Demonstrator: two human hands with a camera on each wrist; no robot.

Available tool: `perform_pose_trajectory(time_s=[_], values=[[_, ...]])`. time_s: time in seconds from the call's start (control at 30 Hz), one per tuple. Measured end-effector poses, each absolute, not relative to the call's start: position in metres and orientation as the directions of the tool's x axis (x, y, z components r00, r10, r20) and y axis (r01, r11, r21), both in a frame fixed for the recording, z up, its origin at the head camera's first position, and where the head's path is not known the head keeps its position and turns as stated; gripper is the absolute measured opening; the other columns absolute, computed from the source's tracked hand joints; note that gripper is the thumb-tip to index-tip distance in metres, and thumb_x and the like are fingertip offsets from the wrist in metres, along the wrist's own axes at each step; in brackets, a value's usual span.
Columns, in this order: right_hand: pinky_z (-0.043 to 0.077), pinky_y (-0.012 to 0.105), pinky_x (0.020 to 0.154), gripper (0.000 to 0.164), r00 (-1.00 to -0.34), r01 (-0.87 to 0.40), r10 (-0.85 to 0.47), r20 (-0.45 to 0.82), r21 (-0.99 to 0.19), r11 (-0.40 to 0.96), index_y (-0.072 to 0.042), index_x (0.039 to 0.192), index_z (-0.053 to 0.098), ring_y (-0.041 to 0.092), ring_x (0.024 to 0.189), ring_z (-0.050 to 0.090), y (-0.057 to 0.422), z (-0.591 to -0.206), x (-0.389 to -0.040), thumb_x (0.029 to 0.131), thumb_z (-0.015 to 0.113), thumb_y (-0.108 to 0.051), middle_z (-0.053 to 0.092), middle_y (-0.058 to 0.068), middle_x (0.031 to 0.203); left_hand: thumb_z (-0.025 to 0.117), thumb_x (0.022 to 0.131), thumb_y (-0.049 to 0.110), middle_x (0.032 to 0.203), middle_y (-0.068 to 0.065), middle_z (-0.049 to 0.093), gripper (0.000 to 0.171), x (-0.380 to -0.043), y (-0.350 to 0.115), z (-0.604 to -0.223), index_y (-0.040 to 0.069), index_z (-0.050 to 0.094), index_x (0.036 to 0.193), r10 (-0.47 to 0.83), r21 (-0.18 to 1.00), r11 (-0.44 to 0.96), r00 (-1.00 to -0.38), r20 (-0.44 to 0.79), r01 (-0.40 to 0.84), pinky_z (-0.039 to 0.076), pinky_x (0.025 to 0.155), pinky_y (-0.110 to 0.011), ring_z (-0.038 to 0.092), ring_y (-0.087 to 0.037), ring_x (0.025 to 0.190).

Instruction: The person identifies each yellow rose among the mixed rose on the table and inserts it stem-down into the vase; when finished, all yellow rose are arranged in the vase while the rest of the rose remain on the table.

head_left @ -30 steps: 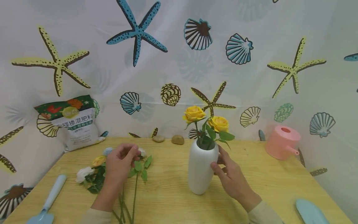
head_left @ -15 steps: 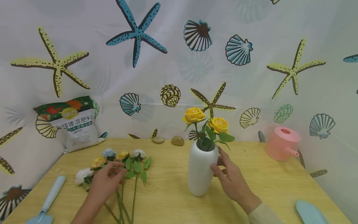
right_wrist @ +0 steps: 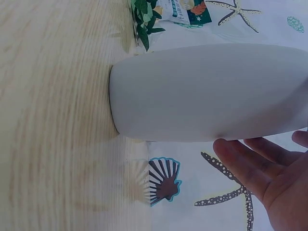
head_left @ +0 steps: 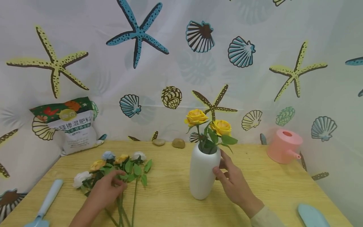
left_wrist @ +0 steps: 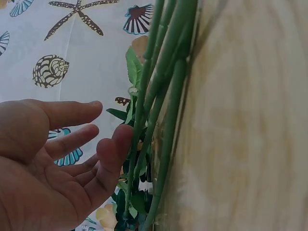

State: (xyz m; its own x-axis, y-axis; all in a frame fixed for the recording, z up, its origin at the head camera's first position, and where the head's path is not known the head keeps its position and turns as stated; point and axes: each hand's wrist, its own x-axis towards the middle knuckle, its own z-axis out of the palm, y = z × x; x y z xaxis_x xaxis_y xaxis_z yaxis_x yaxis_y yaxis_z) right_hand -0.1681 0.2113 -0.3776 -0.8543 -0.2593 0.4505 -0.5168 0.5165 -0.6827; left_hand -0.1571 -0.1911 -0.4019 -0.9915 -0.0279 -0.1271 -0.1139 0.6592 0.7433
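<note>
A white vase (head_left: 202, 176) stands upright on the table, with two yellow roses (head_left: 209, 122) in its mouth. My right hand (head_left: 236, 184) holds the vase by its right side, the thumb in front and other fingers partly hidden behind. In the right wrist view, fingertips (right_wrist: 226, 144) touch the smooth wall of the vase. Over a bunch of artificial flowers lying at the left, my left hand (head_left: 105, 192) is loosely bent with nothing in its grasp. Green stems (left_wrist: 163, 96) run beside its fingers in the left wrist view; one fingertip appears to touch them.
A light blue trowel (head_left: 49, 200) lies at the left, below a fertilizer bag (head_left: 75, 129). Two stones (head_left: 178, 143) sit along the back edge. On the right are a pink watering can (head_left: 285, 146) and a pale blue object (head_left: 312, 216), partly cut off.
My left hand has lowered from the white flower toward the stems, moving left and nearer me, its fingers loosening. The right hand stays at the vase. The head view has shifted slightly.
</note>
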Motion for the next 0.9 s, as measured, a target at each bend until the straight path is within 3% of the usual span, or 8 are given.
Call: perform_pose_trajectory(time_s=[0.2,0.37,0.9], values=[[0.060,0.024,0.073,0.056,-0.852,-0.519,-0.251,0.460,-0.677,0.522,-0.009,0.157,0.030,0.026,0.103,0.068,0.2112,-0.3774,-0.1674,0.106,0.052,-0.020,0.068,0.014,0.120,0.072,0.091,0.010,0.095,-0.006,0.070,0.046,-0.1609,-0.1899,-0.4046,0.001,0.057,0.134,0.012,0.703,0.709,-0.995,-0.097,-0.060,0.055,0.067,-0.039,0.065,-0.015,0.068],[0.060,0.024,0.074,0.056,-0.853,-0.518,-0.256,0.455,-0.679,0.520,-0.009,0.157,0.030,0.026,0.103,0.068,0.2112,-0.3763,-0.1672,0.107,0.051,-0.021,0.068,0.015,0.120,0.075,0.089,0.010,0.092,-0.004,0.069,0.046,-0.1619,-0.1910,-0.4073,0.002,0.059,0.131,0.028,0.646,0.762,-0.995,-0.093,-0.039,0.056,0.072,-0.044,0.066,-0.017,0.078],[0.059,0.023,0.075,0.057,-0.863,-0.503,-0.257,0.435,-0.698,0.509,-0.009,0.157,0.029,0.028,0.107,0.067,0.2097,-0.3753,-0.1652,0.106,0.052,-0.021,0.068,0.014,0.121,0.081,0.082,0.009,0.088,-0.002,0.068,0.054,-0.1611,-0.1916,-0.4101,0.000,0.060,0.131,0.023,0.656,0.750,-0.988,-0.150,-0.082,0.053,0.068,-0.039,0.063,-0.015,0.077]])
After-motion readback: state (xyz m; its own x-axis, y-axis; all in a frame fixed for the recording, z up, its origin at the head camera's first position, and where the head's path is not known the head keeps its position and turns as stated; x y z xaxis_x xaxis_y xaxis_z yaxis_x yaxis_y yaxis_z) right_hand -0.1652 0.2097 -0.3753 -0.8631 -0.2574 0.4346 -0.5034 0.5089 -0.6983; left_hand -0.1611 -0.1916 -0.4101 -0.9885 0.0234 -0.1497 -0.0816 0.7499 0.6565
